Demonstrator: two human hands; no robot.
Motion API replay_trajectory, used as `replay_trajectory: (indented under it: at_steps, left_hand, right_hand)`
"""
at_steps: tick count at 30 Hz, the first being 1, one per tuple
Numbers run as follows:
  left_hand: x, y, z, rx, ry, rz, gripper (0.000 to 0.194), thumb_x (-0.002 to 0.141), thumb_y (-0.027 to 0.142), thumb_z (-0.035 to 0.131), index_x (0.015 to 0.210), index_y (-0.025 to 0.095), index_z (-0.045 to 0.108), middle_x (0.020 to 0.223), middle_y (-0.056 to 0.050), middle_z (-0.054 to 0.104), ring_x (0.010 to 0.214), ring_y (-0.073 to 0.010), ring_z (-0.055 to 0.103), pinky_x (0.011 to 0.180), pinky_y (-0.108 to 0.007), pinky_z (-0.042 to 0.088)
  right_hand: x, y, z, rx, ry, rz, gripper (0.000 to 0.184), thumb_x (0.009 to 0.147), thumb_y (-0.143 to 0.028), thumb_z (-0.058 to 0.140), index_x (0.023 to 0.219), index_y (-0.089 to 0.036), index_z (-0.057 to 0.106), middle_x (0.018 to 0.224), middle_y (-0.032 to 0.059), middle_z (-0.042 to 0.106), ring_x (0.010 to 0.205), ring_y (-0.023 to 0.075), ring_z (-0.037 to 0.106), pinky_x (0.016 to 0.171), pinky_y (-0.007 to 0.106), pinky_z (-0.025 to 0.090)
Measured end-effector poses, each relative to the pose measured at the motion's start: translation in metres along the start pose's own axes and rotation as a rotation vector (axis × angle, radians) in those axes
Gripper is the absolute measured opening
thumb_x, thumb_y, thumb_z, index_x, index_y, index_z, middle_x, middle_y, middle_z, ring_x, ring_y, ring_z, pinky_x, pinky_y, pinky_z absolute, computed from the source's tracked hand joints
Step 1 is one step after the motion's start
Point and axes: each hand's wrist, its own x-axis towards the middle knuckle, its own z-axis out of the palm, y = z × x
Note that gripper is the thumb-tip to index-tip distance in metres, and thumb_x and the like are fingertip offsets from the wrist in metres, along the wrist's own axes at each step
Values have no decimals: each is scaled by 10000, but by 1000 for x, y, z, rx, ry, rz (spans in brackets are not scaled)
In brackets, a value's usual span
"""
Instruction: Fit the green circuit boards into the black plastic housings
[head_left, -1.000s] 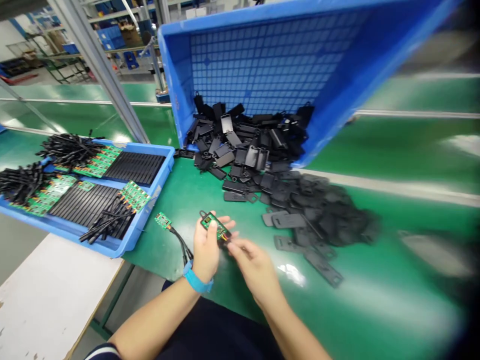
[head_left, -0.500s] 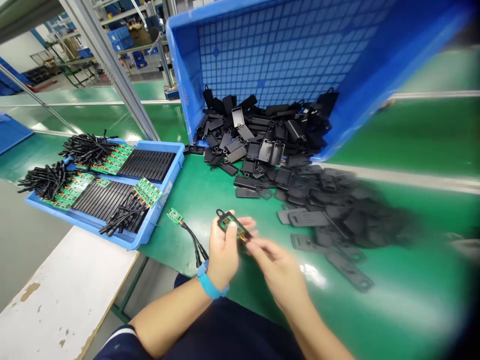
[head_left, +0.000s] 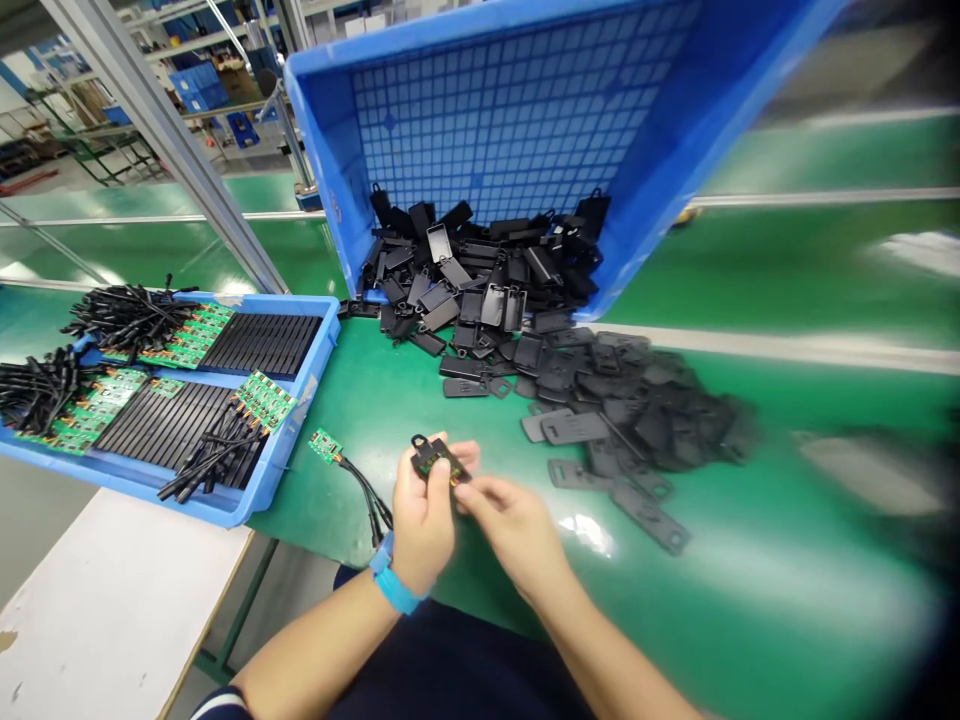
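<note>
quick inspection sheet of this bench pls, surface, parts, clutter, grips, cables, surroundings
surface: green bench mat, glare at right
job's things: black plastic case with green circuit showing; loose green board on the mat
clutter: black plastic covers spilling from tilted blue crate; blue tray holds green boards and black strips
grips: left hand holds the case; right hand touches its lower end
cables: black forked cable from the loose board; bundled black cables in the tray
surroundings: metal post, shelves with blue bins, white table
</note>
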Motion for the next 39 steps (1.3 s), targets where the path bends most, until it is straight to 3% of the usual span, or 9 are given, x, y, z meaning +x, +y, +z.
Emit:
replay_trajectory:
  at_steps: [4, 7, 10, 13, 17, 22, 30, 34, 39]
  left_hand:
    - [7, 8, -10, 11, 55, -9, 275, 803, 369, 505, 1008, 189, 471, 830, -57, 666, 765, -183, 640, 709, -323, 497]
    - [22, 17, -21, -66, 161, -33, 306, 811, 444, 453, 1024, 228, 413, 706, -6, 641, 479, -117, 575, 457, -233, 454]
    - [34, 20, -32, -147, 139, -152, 257, 795, 419, 488, 954, 229, 420, 650, 30, 593, 326, -27, 369, 333, -139, 260]
    - [37, 12, -36, -223, 25, -354, 225, 781, 382, 518, 857, 201, 408, 666, 14, 583, 349, -7, 319, 349, -128, 181]
    - [34, 1, -31, -257, -109, -520, 203, 777, 322, 512, 875, 181, 404, 745, -32, 597, 426, -30, 400, 386, -145, 217]
    - [30, -9, -19, -167, -132, -439, 191, 822, 299, 426, 948, 158, 396, 809, -59, 599, 486, -56, 466, 442, -179, 309]
    - [17, -19, 1, -34, -159, -307, 326, 852, 486, 309, 962, 191, 395, 690, 22, 471, 506, -67, 414, 468, -192, 320]
    - [12, -13, 3, 66, -194, -233, 346, 857, 469, 320, 1055, 191, 377, 730, 15, 442, 576, -81, 418, 522, -202, 349]
    - [7, -8, -1, 306, -225, -92, 289, 877, 392, 331, 1059, 173, 383, 724, 10, 458, 621, -91, 438, 603, -220, 387]
  right_hand:
    - [15, -3, -15, -205, -125, -245, 169, 749, -332, 565, 695, -193, 645, 672, 19, 641, 625, 161, 562, 616, 264, 437]
    - [36, -6, -48, -698, 223, -486, 221, 757, -348, 584, 863, -168, 659, 949, 112, 636, 927, 255, 532, 843, 387, 373]
    - [51, -6, -80, -1203, 622, -375, 410, 739, -382, 607, 1004, -70, 613, 1130, 248, 521, 1039, 371, 445, 839, 487, 330]
    - [59, -1, -95, -1391, 529, -256, 397, 755, -354, 594, 1030, -67, 592, 1086, 232, 547, 926, 349, 514, 743, 433, 387]
    - [65, -1, -106, -1258, 442, -258, 351, 731, -248, 623, 1036, -74, 607, 985, 191, 591, 866, 318, 546, 724, 396, 409]
    - [56, -19, -110, -1069, 356, -270, 105, 710, -251, 634, 733, -167, 692, 790, 74, 668, 737, 225, 606, 677, 308, 452]
    - [19, -19, -25, 158, 158, 12, 312, 626, -402, 685, 767, -128, 640, 533, 34, 635, 461, 161, 586, 504, 277, 487]
    - [14, -13, -9, 1, 194, -102, 233, 707, -376, 624, 745, -149, 658, 541, 14, 605, 463, 146, 558, 491, 269, 463]
    - [10, -11, -23, -365, 225, -539, 171, 769, -298, 553, 758, -205, 696, 675, 40, 620, 682, 186, 564, 668, 324, 446]
